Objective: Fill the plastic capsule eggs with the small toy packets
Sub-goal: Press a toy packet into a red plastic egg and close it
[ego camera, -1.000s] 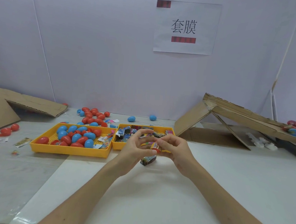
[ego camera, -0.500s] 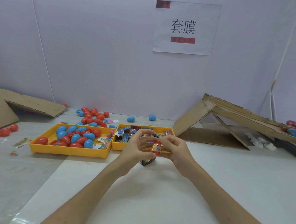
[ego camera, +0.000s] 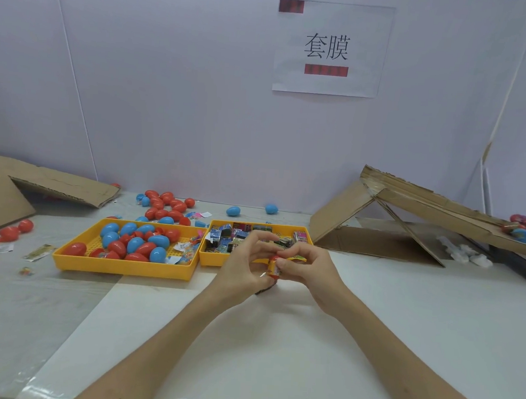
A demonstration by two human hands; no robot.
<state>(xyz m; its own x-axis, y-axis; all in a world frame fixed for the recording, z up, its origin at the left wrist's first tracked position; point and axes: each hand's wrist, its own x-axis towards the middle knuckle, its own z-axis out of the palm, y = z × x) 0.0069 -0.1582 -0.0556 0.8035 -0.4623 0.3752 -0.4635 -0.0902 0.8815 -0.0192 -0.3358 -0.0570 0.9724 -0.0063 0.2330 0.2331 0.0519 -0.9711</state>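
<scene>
Grip mid-table: pinching small red-yellow item (ego camera: 274,267) between left hand (ego camera: 241,263) and right hand (ego camera: 308,266), fingers of both curled round it, held above table (ego camera: 276,340) just in front of packet tray (ego camera: 220,260). Cannot tell egg or packet. Egg tray (ego camera: 120,268) beside it on left, holding red and blue eggs (ego camera: 134,243). Loose eggs (ego camera: 165,205) behind; cardboard (ego camera: 379,213) far right.

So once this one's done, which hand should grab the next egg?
Probably the left hand: the egg tray lies on its side, while the right hand is farther away, by the packet tray. Both grip one capsule.
</scene>
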